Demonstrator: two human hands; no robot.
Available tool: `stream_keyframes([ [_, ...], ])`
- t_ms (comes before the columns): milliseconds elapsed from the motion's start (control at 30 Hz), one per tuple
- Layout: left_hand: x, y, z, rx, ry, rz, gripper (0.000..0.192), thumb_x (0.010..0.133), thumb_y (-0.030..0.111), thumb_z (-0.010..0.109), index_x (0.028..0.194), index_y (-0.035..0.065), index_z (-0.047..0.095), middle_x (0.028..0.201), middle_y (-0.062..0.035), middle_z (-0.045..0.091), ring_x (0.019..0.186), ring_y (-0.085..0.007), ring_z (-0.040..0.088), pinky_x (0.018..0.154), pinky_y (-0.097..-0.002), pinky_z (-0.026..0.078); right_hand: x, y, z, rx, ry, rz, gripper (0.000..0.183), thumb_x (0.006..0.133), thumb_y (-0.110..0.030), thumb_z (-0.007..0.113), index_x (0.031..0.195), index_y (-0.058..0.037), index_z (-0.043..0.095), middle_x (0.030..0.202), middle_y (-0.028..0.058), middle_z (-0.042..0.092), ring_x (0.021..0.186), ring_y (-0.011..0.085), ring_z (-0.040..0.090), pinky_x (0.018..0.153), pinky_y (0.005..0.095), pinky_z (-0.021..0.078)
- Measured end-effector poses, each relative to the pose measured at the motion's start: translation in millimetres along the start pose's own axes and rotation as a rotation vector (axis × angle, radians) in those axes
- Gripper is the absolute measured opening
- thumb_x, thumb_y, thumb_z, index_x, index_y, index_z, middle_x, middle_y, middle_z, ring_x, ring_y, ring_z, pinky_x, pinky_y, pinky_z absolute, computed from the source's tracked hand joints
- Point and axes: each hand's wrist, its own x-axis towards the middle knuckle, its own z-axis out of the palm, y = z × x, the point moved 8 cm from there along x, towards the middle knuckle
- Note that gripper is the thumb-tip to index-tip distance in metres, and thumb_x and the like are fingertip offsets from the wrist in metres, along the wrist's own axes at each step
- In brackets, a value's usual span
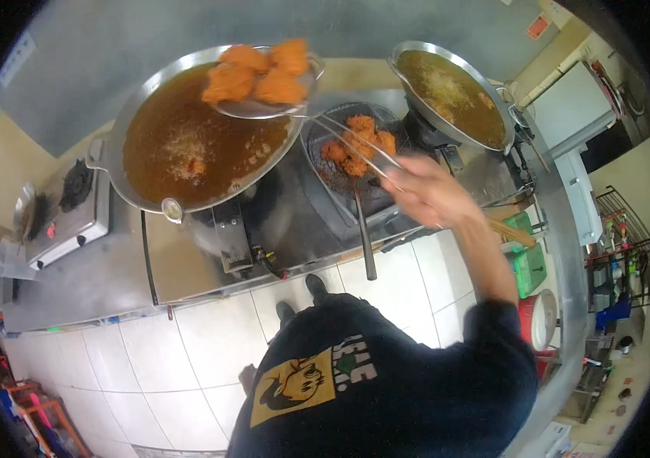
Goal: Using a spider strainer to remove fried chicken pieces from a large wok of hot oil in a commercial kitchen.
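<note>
My right hand (431, 192) grips the double-wire handle of a round metal skimmer (253, 110). Several orange-brown battered fried pieces (282, 86) lie on the skimmer, slightly blurred. It hangs over the right back rim of a large wok of brown oil (153, 137), where a patch bubbles around a small piece. Below my right hand, a mesh strainer with a long handle (366, 246) rests on a dark tray (336, 200) and bears more fried pieces (359, 143). Only a bit of my left hand (247, 376) shows, low beside my body; its fingers cannot be made out.
A second wok (476, 97) of bubbling oil stands at the right back. To the left are a white portable stove (76, 212) and a clear plastic jug (13, 260). The steel counter (187, 252) ends above a white tiled floor. Green containers (531, 269) and a red-and-white bucket (539, 320) stand right.
</note>
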Motion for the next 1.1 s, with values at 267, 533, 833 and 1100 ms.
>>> stream_keyframes([
  [267,75,-11,8,0.718,-0.409,0.323,0.011,0.076,0.015,0.063,0.076,0.0044,0.063,0.066,-0.0049,0.056,0.062,-0.0182,0.055,0.049,-0.0283,0.047,-146,47,-35,0.025,0.488,0.269,0.018,0.091,-0.014,0.05,0.077,-0.0034,0.053,0.048,-0.0033,0.037,0.03,0.0028,0.026,0.026,0.0198,0.0152],
  [533,104,-10,31,0.601,0.043,-0.308,0.015,0.075,0.011,0.064,0.071,-0.0006,0.056,0.063,-0.0106,0.055,0.05,-0.0187,0.052,0.04,-0.03,0.043,-195,102,-43,0.137,0.591,0.465,0.018,0.092,-0.017,0.05,0.08,-0.0034,0.052,0.052,-0.0032,0.037,0.033,0.0017,0.029,0.026,0.0177,0.0183],
  [833,110,14,3,0.475,0.091,-0.223,0.017,0.074,0.012,0.063,0.073,-0.0012,0.052,0.063,-0.012,0.054,0.046,-0.0184,0.048,0.036,-0.0285,0.038,-121,105,-89,0.015,0.458,0.396,0.021,0.092,-0.023,0.05,0.081,-0.0048,0.05,0.054,-0.0049,0.037,0.035,0.0021,0.03,0.029,0.0176,0.0203],
  [1100,74,-7,-17,0.424,0.145,-0.267,0.021,0.075,0.009,0.061,0.059,0.0038,0.049,0.053,-0.0032,0.043,0.039,-0.0126,0.039,0.033,-0.0257,0.032,-142,126,-93,0.084,0.493,0.465,0.021,0.093,-0.022,0.049,0.08,-0.0047,0.049,0.054,-0.0049,0.036,0.036,0.0014,0.029,0.028,0.0166,0.0195],
])
